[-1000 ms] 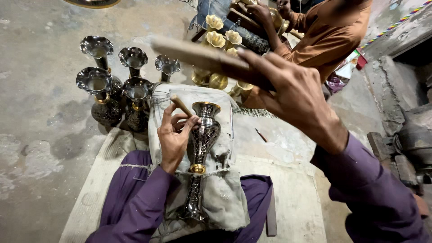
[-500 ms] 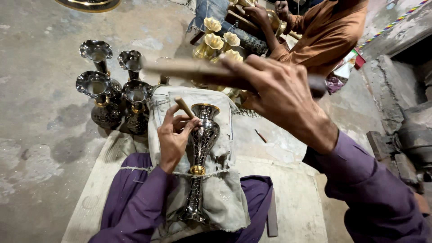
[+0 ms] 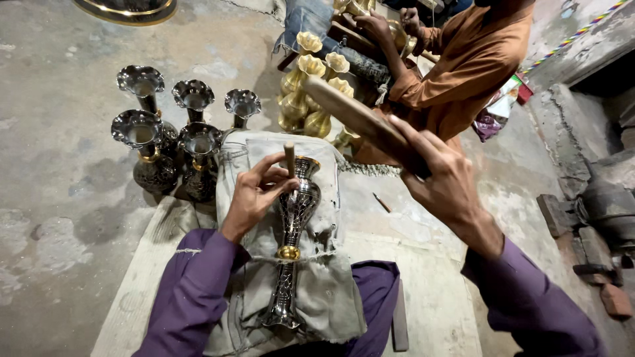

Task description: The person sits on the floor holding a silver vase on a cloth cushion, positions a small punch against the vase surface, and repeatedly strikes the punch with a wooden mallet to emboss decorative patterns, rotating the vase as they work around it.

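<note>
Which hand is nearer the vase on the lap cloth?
Left. The left hand rests against the vase, holding a small tool. The right hand is raised to its right, gripping a wooden stick.

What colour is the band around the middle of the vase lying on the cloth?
Gold, against the dark silver patterned vase. The head view shows the band clearly.
</note>
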Tool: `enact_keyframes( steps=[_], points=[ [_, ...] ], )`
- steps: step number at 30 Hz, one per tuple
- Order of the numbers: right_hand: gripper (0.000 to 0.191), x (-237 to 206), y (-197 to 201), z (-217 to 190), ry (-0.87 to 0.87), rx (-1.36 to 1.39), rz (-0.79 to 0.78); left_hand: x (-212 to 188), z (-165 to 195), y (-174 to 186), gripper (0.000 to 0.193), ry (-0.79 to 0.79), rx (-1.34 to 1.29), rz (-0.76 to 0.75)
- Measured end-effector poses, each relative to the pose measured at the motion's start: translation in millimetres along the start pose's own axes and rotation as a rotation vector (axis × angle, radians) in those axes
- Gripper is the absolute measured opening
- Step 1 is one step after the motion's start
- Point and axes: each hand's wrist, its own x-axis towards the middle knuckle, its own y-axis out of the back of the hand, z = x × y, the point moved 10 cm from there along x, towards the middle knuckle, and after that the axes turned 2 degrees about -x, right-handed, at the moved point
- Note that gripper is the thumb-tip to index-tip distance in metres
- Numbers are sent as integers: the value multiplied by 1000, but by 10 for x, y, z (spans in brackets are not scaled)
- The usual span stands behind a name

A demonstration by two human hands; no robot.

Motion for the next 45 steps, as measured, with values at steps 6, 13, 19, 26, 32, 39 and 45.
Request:
enact_keyframes(
  steps=[6, 13, 19, 26, 32, 39, 45],
  points=[
    [75, -393, -483, 294, -104, -228, -230, 89, 82, -70, 53, -19, -126, -166],
    [69, -653, -579, 198, -10, -227, -67, 151, 127, -173, 54, -30, 40, -342],
    [66, -689, -200, 240, -11, 47, 273, 129, 253, -206, 53, -185, 148, -382],
    [57, -753, -491, 312, 42, -98, 200, 64, 259, -266, 45, -231, 343, -390],
    [74, -781, -393, 355, 3, 21, 307, 33, 205, -191, 44, -181, 329, -314],
    [73, -548, -159, 159, -66, 133, 259, -69, 83, -70, 50, -158, 122, -142],
    [77, -358, -251, -9, -28, -137, -12, -132, -120, 45, 50, -15, 10, 0]
  ],
)
